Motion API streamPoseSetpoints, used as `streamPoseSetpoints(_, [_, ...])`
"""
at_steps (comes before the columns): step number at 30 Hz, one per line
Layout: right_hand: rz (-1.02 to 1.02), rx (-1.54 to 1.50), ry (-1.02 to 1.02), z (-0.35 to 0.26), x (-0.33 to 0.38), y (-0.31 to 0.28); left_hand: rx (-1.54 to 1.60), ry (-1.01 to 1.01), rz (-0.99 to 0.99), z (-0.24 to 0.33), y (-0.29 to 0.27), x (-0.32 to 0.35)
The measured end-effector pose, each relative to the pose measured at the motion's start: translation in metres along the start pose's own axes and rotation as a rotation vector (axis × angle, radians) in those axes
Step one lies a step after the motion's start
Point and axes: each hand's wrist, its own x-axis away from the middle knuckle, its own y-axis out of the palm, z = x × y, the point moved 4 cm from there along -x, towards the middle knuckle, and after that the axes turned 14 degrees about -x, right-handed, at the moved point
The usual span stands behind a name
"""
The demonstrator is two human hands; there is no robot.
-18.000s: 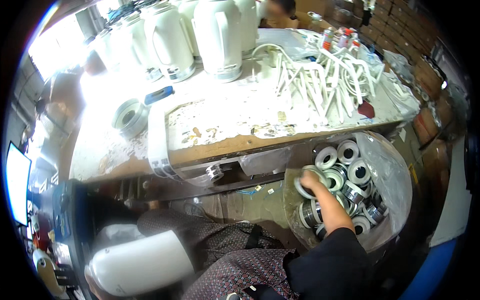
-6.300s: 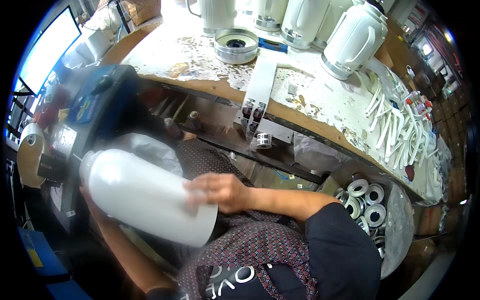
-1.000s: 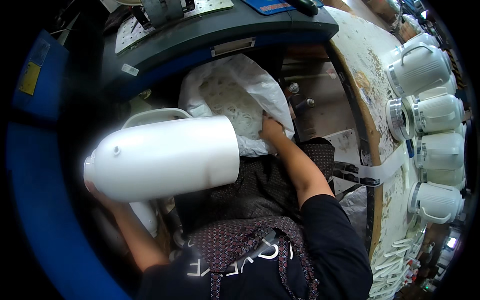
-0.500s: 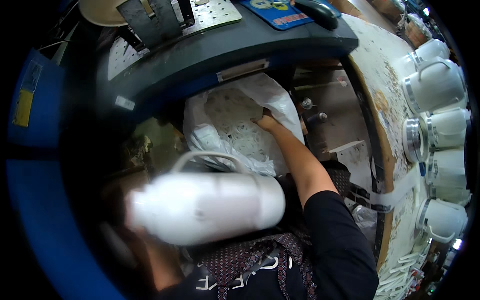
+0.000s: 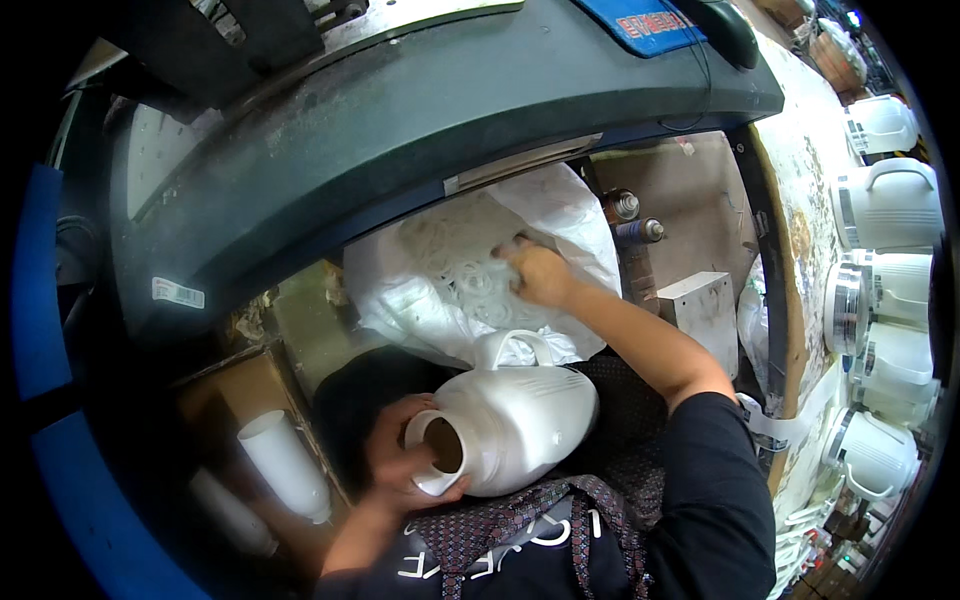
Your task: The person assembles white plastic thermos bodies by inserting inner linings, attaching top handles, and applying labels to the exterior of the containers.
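Note:
A white jug body [image 5: 525, 425] lies tilted across my lap, its handle toward the bag and its open mouth toward the left. My left hand [image 5: 405, 460] is closed around the rim and spout at that mouth. Beyond the jug, a white plastic bag [image 5: 385, 290] holds many loose translucent rings [image 5: 470, 285]. My right hand [image 5: 545, 275] is over the rings inside the bag, near its right side. Its fingers are bent and their tips blurred, so I cannot tell whether a ring is between them.
A dark machine with a curved front [image 5: 400, 110] overhangs the bag. Spray cans [image 5: 640, 232] and a white box [image 5: 700, 310] stand to the right. White jugs [image 5: 890, 205] line the worn bench [image 5: 800, 190] at far right. White cylindrical liners [image 5: 285, 465] lie at lower left.
The jug has turned so its mouth now faces up toward me, and it sits farther right. My right hand has shifted from the bag's edge to over the rings. The view has moved too.

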Motion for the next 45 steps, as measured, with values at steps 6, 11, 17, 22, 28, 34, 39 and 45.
streamPoseSetpoints(6, [0.308, 0.285, -0.376, -0.056, -0.027, -0.019, 0.02, -0.027, -0.055, 0.005, 0.003, -0.001])
streamPoseSetpoints(11, [0.373, 0.108, -0.073, -0.022, -0.136, -0.019, 0.031, -0.022, -0.039, 0.005, 0.0, -0.006])
streamPoseSetpoints(17, [0.123, 0.256, -0.096, -0.035, -0.055, 0.02, 0.022, 0.016, -0.02, 0.003, 0.003, -0.01])
streamPoseSetpoints(22, [-0.017, 0.219, -0.113, -0.044, 0.012, -0.019, 0.038, 0.03, 0.025, 0.01, 0.001, -0.001])
streamPoseSetpoints(28, [0.221, 0.254, -0.048, -0.058, 0.024, -0.042, -0.154, 0.113, 0.074, 0.021, 0.001, 0.015])
streamPoseSetpoints(34, [0.42, 0.067, -0.219, -0.083, 0.059, -0.061, -0.085, 0.028, 0.154, 0.02, 0.001, 0.031])
streamPoseSetpoints(39, [0.76, -0.001, -0.397, -0.11, 0.177, -0.09, -0.023, 0.109, 0.263, 0.042, -0.012, 0.036])
streamPoseSetpoints(45, [0.816, 0.277, -0.242, -0.102, 0.345, -0.05, 0.033, 0.458, 0.281, 0.133, -0.048, 0.036])
